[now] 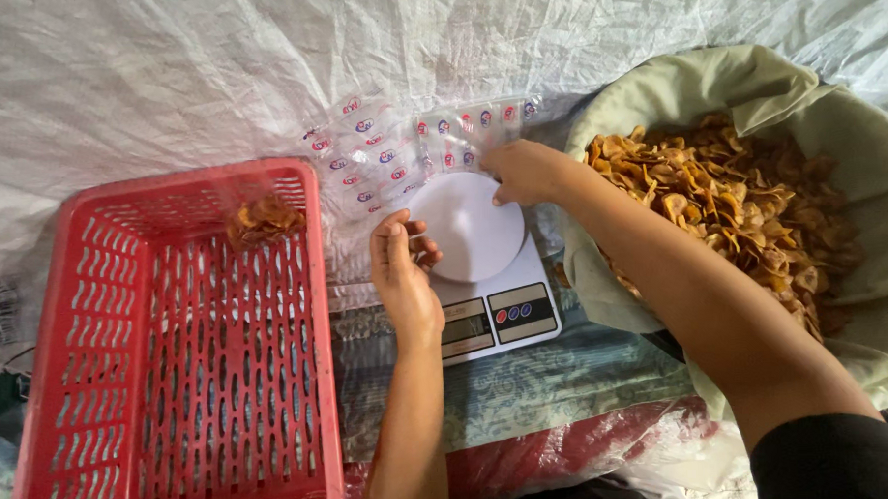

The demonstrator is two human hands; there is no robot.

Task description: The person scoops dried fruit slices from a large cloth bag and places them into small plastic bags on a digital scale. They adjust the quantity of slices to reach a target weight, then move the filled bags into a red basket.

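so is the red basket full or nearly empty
Nearly empty: the red basket holds just one small bag of chips in its far corner; its slotted floor shows elsewhere.

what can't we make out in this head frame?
- Scale display: head view, partly covered by the left hand, too small to tell.
- Right hand fingertips: curled over the clear bags, grip unclear.
- Packet of chips in the red basket: blurred.
- Sack of chips: depth hidden; right edge cuts it off.
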